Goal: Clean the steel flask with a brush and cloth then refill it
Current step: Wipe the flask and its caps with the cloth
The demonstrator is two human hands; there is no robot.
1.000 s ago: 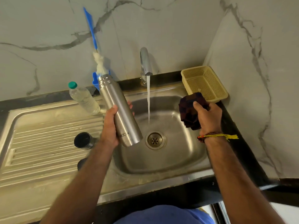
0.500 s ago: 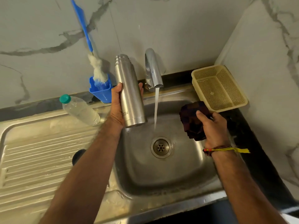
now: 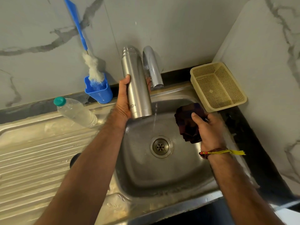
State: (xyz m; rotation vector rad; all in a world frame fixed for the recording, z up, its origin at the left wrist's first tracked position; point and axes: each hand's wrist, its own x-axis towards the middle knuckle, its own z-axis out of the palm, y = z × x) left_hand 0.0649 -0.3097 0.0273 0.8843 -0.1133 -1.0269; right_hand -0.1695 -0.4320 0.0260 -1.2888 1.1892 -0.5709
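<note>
Flask (image 3: 137, 88) now upright beside tap (image 3: 152, 69), water thinner, cloth (image 3: 189, 122) unmoved

Grey-veined marble walls (image 3: 178, 26), black counter (image 3: 253, 143), steel sink (image 3: 162, 176)

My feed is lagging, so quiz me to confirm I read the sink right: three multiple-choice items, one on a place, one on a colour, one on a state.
1. Where does the brush stand?
A. in the blue holder by the wall
B. in the basket
C. in the sink basin

2. What colour is the plastic bottle's cap?
A. red
B. green
C. white

3. What do the hands hold?
A. left the flask, right the cloth
B. left the cloth, right the flask
C. both are empty

Key: 1 A, the brush stands in the blue holder. 2 B, the cap of the plastic bottle is green. 3 A, the left hand grips the flask; the right hand holds the cloth.
</note>
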